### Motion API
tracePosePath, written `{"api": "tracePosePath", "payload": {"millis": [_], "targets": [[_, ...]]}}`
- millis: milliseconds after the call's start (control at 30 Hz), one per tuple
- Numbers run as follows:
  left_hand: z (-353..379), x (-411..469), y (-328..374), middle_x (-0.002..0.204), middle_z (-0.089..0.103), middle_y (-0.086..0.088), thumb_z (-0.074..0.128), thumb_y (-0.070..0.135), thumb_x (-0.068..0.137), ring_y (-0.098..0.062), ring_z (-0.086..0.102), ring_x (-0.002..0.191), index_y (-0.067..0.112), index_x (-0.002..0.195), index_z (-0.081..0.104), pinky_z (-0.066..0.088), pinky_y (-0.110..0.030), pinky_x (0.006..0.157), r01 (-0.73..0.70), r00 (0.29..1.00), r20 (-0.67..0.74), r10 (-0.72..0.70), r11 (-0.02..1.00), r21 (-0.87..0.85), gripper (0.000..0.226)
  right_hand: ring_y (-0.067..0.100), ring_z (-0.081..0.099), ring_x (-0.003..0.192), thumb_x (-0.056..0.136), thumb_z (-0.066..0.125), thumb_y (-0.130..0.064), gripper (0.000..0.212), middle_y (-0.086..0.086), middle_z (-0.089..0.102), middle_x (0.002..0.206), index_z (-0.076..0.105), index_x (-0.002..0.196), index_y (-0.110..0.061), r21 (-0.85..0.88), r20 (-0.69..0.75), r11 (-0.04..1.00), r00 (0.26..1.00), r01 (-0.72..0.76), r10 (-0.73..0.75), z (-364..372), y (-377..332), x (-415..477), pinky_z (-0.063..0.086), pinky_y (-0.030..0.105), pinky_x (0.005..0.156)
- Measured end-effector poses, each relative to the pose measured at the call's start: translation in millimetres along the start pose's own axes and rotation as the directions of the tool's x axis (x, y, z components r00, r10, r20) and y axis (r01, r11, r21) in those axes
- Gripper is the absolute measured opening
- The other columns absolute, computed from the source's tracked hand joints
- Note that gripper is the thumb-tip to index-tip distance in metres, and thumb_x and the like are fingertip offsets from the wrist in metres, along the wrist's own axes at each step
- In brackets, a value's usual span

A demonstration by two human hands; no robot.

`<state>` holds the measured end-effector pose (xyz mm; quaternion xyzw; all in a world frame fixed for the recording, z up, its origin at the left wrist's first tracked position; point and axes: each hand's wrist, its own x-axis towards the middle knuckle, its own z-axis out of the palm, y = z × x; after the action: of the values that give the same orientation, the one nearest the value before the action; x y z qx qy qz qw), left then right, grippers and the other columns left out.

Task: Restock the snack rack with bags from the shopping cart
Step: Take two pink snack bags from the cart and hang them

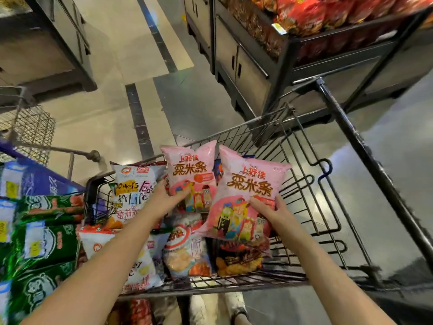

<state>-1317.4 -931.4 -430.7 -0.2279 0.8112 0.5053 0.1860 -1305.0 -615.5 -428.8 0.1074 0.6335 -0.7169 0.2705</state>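
Polished grey floor with dark stripes runs between store fixtures, and the shopping cart stands on it just below the snack rack, whose top tier already holds red bags. Both arms reach down into the cart. The left hand grips one pink bag by its lower edge. The right hand grips a second pink bag the same way, its fingers curled round the bottom corner with the thumb over the front. Holding them low leaves the bags standing upright, fronts facing up, clear of the heap. That probably lets two matching packs be carried at once and set label-out. Beneath them lie other snacks, among them a white chip bag. Green bags fill a separate display to the left. The pick looks made — next comes the lift up and right to the rack, which seems near enough to reach without moving the cart.
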Motion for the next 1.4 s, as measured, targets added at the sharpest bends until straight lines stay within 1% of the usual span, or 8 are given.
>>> {"api": "tracePosePath", "payload": {"millis": [167,267,433,667,733,1067,1200,1400], "targets": [[5,44,-35,0.136,0.067,0.005,0.081,0.078,0.06,-0.02,0.063,0.125,0.032,0.147,0.051,0.046,-0.049,0.113,0.044,0.998,0.041,-0.04,0.993,-0.113,0.103,0.023,0.074,0.109,0.081,0.084,-0.038,0.067,0.002,0.074,0.123,0.052,0.138,-0.024,0.015,-0.035,0.999,0.999,-0.034,0.034,-11,-5,9,0.059,0.046,0.094],[8,51,-44,0.132,0.069,0.005,0.086,0.075,0.058,-0.019,0.066,0.12,0.033,0.146,0.05,0.051,-0.048,0.107,0.082,0.996,0.037,-0.077,0.979,-0.186,0.104,0.023,0.074,0.108,0.08,0.083,-0.04,0.066,0.001,0.074,0.122,0.053,0.137,-0.026,-0.013,-0.043,0.999,0.998,-0.043,0.042,-13,-9,8,0.059,0.046,0.093],[10,27,-11,0.119,0.07,0.004,0.089,0.037,0.077,-0.013,0.067,0.103,0.024,0.137,0.053,0.054,-0.034,0.091,0.072,0.997,0.019,-0.069,0.972,-0.226,0.071,0.022,0.075,0.106,0.075,0.086,-0.044,0.07,0.001,0.075,0.119,0.056,0.135,-0.023,-0.066,-0.057,0.997,0.998,-0.028,0.024,-13,-22,5,0.061,0.046,0.091],[-18,-14,3,0.129,0.068,-0.001,0.094,0.066,0.048,-0.021,0.069,0.113,0.021,0.141,0.052,0.058,-0.048,0.098,-0.042,0.995,-0.102,0.01,0.948,-0.315,0.112,0.026,0.075,0.106,0.078,0.084,-0.046,0.068,0.004,0.075,0.12,0.054,0.135,-0.025,-0.125,-0.037,0.99,0.997,0.063,-0.069,-4,-64,-4,0.057,0.054,0.096],[-30,-31,9,0.124,0.07,-0.002,0.094,0.056,0.055,-0.021,0.07,0.108,0.02,0.136,0.053,0.06,-0.045,0.093,-0.069,0.993,-0.118,0.026,0.925,-0.373,0.098,0.029,0.074,0.107,0.08,0.084,-0.045,0.065,0.005,0.075,0.121,0.054,0.135,-0.026,-0.135,0.003,0.986,0.995,0.102,-0.102,4,-80,-6,0.057,0.056,0.096],[-93,-127,-4,0.124,0.073,0.002,0.099,0.066,0.041,-0.022,0.073,0.112,0.034,0.137,0.052,0.057,-0.053,0.099,-0.168,0.959,-0.284,0.015,0.836,-0.522,0.111,0.027,0.076,0.102,0.079,0.082,-0.042,0.062,0.004,0.076,0.117,0.053,0.132,-0.028,-0.23,0.249,0.952,0.958,0.204,-0.144,62,-138,3,0.058,0.053,0.093],[-91,-184,-10,0.113,0.077,0.012,0.097,0.069,0.036,-0.016,0.074,0.107,0.047,0.122,0.054,0.057,-0.048,0.097,-0.201,0.908,-0.415,-0.063,0.803,-0.561,0.098,0.033,0.074,0.106,0.073,0.088,-0.051,0.073,0.008,0.075,0.12,0.053,0.134,-0.029,-0.253,0.435,0.948,0.898,0.195,-0.068,92,-144,18,0.055,0.057,0.097],[-60,-263,-44,0.119,0.077,0.002,0.099,0.041,0.061,-0.023,0.074,0.109,0.031,0.132,0.057,0.055,-0.055,0.101,-0.281,0.753,-0.603,-0.263,0.7,-0.656,0.083,0.03,0.076,0.102,0.078,0.087,-0.042,0.062,0.006,0.077,0.115,0.057,0.13,-0.025,-0.292,0.61,0.918,0.791,0.269,-0.038,141,-131,26,0.056,0.055,0.096]]}}
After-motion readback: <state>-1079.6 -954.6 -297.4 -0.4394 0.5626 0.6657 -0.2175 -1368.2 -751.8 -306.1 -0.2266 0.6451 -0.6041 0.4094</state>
